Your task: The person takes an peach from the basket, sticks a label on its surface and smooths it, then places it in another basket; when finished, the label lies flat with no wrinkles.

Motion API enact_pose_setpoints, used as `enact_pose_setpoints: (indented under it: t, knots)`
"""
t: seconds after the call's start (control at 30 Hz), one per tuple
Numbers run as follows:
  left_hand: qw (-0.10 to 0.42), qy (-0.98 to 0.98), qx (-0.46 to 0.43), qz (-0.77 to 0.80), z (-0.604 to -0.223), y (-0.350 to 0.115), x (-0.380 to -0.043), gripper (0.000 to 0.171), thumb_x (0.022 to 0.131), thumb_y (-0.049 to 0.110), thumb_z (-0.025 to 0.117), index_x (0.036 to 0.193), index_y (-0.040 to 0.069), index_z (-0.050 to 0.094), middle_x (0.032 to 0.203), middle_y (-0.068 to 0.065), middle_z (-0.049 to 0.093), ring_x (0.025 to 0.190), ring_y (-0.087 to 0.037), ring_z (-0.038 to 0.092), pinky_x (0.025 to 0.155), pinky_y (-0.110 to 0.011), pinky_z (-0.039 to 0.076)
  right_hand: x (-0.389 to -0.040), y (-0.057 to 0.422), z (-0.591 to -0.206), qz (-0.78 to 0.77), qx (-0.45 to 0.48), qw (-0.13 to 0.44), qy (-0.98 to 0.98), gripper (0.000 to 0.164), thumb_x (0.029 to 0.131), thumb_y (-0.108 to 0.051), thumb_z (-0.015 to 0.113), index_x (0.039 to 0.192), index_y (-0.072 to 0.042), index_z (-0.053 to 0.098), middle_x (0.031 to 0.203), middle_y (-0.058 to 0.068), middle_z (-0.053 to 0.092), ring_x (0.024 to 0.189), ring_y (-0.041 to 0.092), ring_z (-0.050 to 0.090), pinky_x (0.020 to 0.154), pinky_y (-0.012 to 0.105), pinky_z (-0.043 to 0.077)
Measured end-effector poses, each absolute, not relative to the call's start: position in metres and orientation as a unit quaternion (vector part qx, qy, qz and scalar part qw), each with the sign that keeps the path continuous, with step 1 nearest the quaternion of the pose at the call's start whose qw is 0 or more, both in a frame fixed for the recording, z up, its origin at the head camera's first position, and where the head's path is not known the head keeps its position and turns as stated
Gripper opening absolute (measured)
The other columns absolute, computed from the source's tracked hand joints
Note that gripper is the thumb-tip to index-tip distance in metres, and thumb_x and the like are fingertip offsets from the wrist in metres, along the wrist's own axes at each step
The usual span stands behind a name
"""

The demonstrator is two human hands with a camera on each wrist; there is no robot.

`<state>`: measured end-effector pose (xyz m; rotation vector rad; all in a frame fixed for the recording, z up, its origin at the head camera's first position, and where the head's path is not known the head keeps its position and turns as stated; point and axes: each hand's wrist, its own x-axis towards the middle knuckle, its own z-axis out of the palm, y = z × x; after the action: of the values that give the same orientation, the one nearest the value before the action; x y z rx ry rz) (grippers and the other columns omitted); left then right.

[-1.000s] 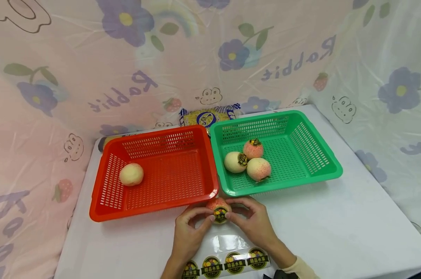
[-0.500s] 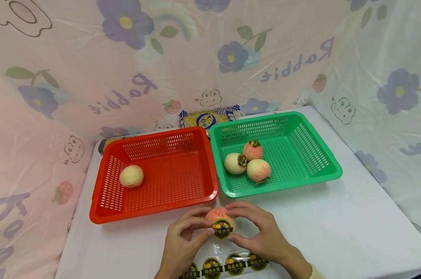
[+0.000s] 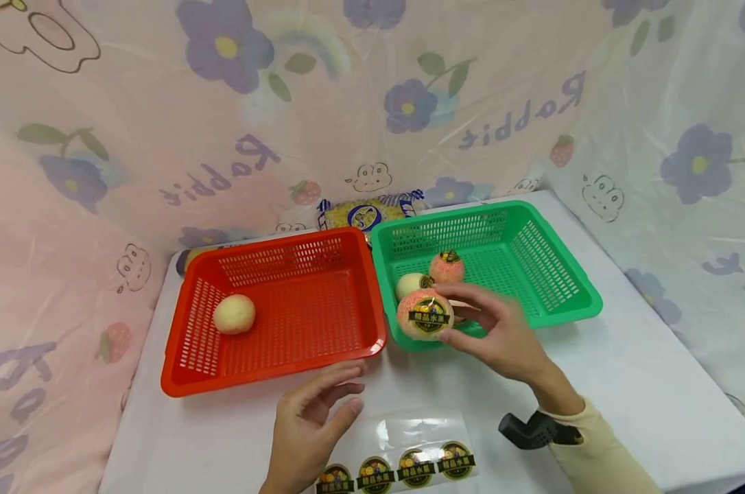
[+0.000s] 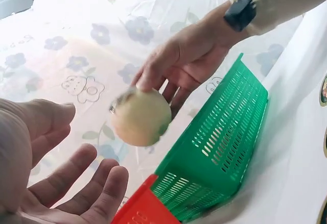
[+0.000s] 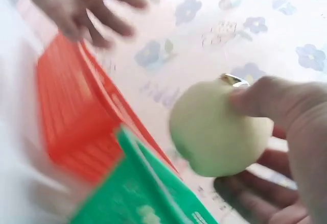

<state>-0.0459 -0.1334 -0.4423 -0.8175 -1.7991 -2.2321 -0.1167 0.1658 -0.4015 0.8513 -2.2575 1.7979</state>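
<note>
My right hand [image 3: 510, 339] holds a pink and cream peach [image 3: 411, 328] between thumb and fingers, over the near left edge of the green basket [image 3: 502, 271]. A round black and gold sticker [image 3: 431, 314] on the peach faces me. In the right wrist view the pale underside of the peach [image 5: 214, 132] shows. My left hand [image 3: 311, 429] holds nothing; its fingers are loosely bent in front of the red basket [image 3: 304, 309]. Inside the green basket, other stickered peaches [image 3: 446, 269] are partly covered by the held one.
One peach [image 3: 234, 314] without a visible sticker lies at the left in the red basket. A clear sheet [image 3: 403, 429] with a row of round stickers [image 3: 416, 468] lies at the front of the table. Behind the baskets is a yellow and blue packet [image 3: 364, 214].
The right hand has lifted the stickered peach from the table front and carried it up and right to the green basket. The left hand has let go and drawn slightly left.
</note>
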Motion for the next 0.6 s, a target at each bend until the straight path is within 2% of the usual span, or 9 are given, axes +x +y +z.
enact_pose_setpoints:
  t: [0.17, 0.3, 0.37, 0.47, 0.6]
  knots:
    - [0.065, -0.597, -0.255, -0.758, -0.445, -0.138, -0.042, 0.041, 0.083, -0.026, 0.06, 0.123, -0.016, 0.06, 0.124, -0.034, 0.062, 0.115, -0.036, 0.065, 0.091, -0.044, 0.058, -0.143, 0.177, -0.399, 0.538, 0.243, 0.009, -0.807, 0.054, 0.081, -0.011, 0.085, 0.13, -0.018, 0.064, 0.125, 0.002, 0.067, 0.106, 0.019, 0.072, 0.085, 0.035, 0.06]
    - [0.062, -0.592, -0.251, -0.764, -0.447, -0.141, -0.041, 0.039, 0.085, -0.026, 0.057, 0.124, -0.017, 0.059, 0.126, -0.032, 0.062, 0.115, -0.04, 0.064, 0.091, -0.044, 0.058, -0.152, 0.179, -0.401, 0.514, 0.24, -0.024, -0.823, 0.052, 0.081, -0.026, 0.086, 0.129, -0.023, 0.065, 0.125, -0.001, 0.068, 0.107, 0.018, 0.072, 0.085, 0.033, 0.06]
    - [0.061, -0.588, -0.253, -0.766, -0.448, -0.142, -0.042, 0.039, 0.086, -0.026, 0.056, 0.124, -0.018, 0.058, 0.126, -0.031, 0.062, 0.115, -0.041, 0.064, 0.092, -0.044, 0.058, -0.155, 0.179, -0.399, 0.503, 0.242, -0.036, -0.829, 0.053, 0.081, -0.029, 0.085, 0.13, -0.021, 0.065, 0.127, 0.001, 0.067, 0.11, 0.019, 0.071, 0.086, 0.033, 0.06]
    - [0.057, -0.593, -0.249, -0.764, -0.449, -0.144, -0.042, 0.04, 0.086, -0.026, 0.056, 0.125, -0.017, 0.058, 0.124, -0.034, 0.062, 0.114, -0.039, 0.065, 0.092, -0.044, 0.058, -0.157, 0.18, -0.396, 0.458, 0.256, -0.018, -0.851, 0.056, 0.083, -0.035, 0.084, 0.133, -0.02, 0.064, 0.131, 0.002, 0.067, 0.113, 0.021, 0.07, 0.089, 0.038, 0.06]
    - [0.063, -0.598, -0.243, -0.761, -0.448, -0.152, -0.044, 0.041, 0.085, -0.028, 0.055, 0.125, -0.017, 0.058, 0.121, -0.036, 0.062, 0.112, -0.036, 0.067, 0.092, -0.042, 0.058, -0.159, 0.177, -0.385, 0.4, 0.274, 0.026, -0.874, 0.057, 0.081, -0.041, 0.083, 0.134, -0.028, 0.065, 0.128, -0.008, 0.069, 0.118, 0.016, 0.067, 0.094, 0.038, 0.057]
